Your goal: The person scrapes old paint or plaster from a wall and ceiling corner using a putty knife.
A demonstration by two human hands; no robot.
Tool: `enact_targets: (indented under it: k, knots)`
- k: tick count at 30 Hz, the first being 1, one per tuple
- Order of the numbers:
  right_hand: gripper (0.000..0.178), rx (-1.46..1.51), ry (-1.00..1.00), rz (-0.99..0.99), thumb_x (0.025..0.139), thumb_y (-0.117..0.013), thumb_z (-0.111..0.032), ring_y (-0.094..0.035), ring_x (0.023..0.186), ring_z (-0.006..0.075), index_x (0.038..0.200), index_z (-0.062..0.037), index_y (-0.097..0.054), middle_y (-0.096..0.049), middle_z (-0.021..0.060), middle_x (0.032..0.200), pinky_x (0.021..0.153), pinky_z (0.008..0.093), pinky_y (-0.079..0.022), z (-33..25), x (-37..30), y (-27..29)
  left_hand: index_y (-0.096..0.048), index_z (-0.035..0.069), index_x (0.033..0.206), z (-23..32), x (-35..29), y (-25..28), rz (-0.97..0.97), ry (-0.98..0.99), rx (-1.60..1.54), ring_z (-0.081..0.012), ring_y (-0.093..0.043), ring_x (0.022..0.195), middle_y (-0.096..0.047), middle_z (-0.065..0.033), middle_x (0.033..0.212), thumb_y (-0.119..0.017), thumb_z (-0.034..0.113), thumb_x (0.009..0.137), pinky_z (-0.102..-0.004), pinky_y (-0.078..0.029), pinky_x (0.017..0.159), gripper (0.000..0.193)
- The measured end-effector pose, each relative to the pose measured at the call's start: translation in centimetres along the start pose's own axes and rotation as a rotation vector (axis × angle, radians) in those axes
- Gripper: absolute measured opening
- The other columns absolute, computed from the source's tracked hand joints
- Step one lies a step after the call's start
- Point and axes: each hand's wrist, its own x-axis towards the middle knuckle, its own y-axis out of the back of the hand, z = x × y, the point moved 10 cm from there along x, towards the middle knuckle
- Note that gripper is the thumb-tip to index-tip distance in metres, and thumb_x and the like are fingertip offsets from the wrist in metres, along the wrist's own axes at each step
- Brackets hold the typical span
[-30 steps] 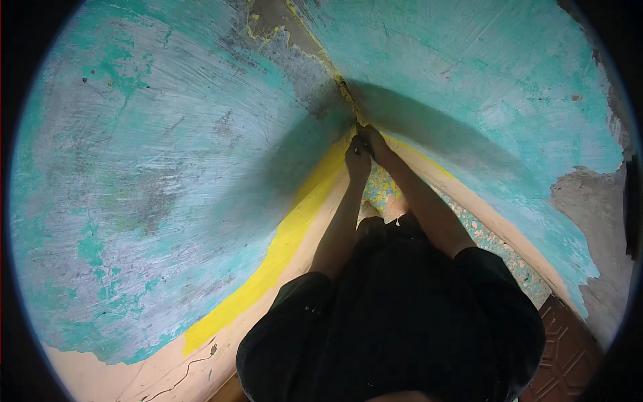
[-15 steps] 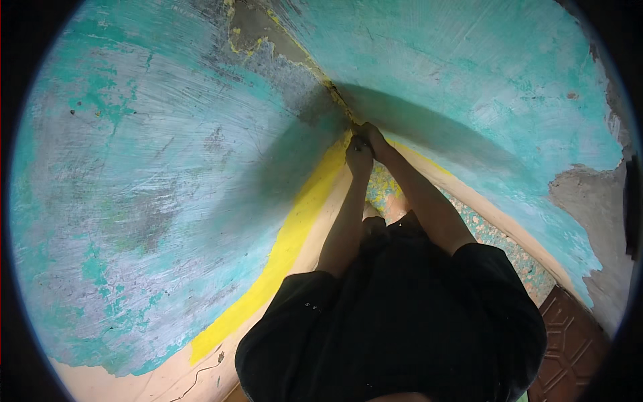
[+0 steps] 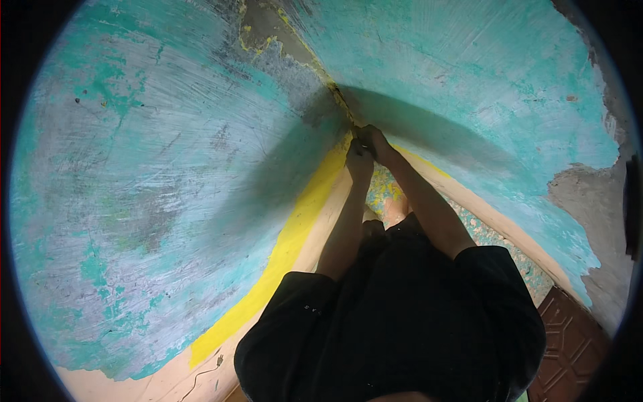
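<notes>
Both my arms reach out to the corner where two walls meet. My right hand (image 3: 375, 142) is closed, its knuckles close against the corner seam (image 3: 342, 104). Just below and to its left, my left hand (image 3: 360, 161) is closed too, and the hands touch or nearly touch. Whatever they hold is hidden by the fingers and the shadow. The seam is rough, with flaked yellow paint along a dark crack. Worn turquoise and whitish paint covers the left wall (image 3: 154, 174) and the right wall (image 3: 462, 80).
A bright yellow band (image 3: 288, 244) runs along the foot of the left wall, above a pale strip. Flecks cover the floor (image 3: 382, 184) near my feet. A cord with a plug (image 3: 219, 361) lies lower left. A brown panelled surface (image 3: 569, 342) stands lower right.
My hands have shifted very slightly at the corner, the right one a little to the right. The view has moved a little, and both hands stay closed.
</notes>
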Motion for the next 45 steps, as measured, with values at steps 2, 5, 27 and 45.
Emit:
enact_targets:
  k: [2, 5, 27, 45]
  knots:
    - [0.018, -0.004, -0.007, 0.016, 0.094, -0.048, -0.026, -0.05, 0.068, 0.014, 0.087, -0.0111, -0.056, -0.055, 0.0018, 0.076, 0.07, 0.0304, -0.04, 1.5, -1.5, -1.1, -0.065, 0.004, 0.1, -0.2, -1.1, 1.5, 0.0, 0.058, -0.01, -0.0325, -0.065, 0.087, -0.067, -0.02, 0.093, -0.047, 0.022, 0.091, -0.0391, -0.049, 0.075, 0.028]
    - [0.018, -0.016, 0.011, -0.124, 0.093, -0.048, -0.025, -0.05, 0.066, 0.0131, 0.086, -0.0106, -0.056, -0.053, 0.0007, 0.073, 0.066, 0.0303, -0.039, 1.4, -2.8, -5.0, -0.059, 0.004, 0.097, -1.0, -1.4, 3.1, 0.022, 0.119, -0.08, -0.041, -0.062, 0.09, -0.064, -0.0231, 0.095, -0.043, 0.021, 0.092, -0.0441, -0.048, 0.077, 0.024]
    - [0.033, -0.214, -0.217, -0.09, 0.1, -0.04, -0.034, -0.048, 0.113, 0.01, 0.116, -0.0108, -0.056, -0.057, -0.001, 0.107, 0.095, 0.0319, -0.04, 6.0, -12.6, -13.9, -0.057, 0.012, 0.098, 0.7, -9.4, 13.7, -0.179, 0.621, -0.485, -0.0069, -0.045, 0.057, -0.052, -0.0011, 0.074, -0.044, 0.038, 0.098, -0.0207, -0.033, 0.046, 0.029]
    - [0.027, -0.21, -0.446, -0.092, 0.088, -0.062, -0.029, -0.054, 0.062, 0.0128, 0.096, -0.0042, -0.063, -0.057, 0.004, 0.078, 0.052, 0.0277, -0.046, 4.2, -11.9, -15.6, -0.05, 0.01, 0.091, 4.0, -10.1, 12.1, -0.044, 0.804, -1.178, -0.0063, -0.036, 0.043, -0.049, 0.0011, 0.065, -0.048, 0.035, 0.098, -0.0206, -0.025, 0.036, 0.026]
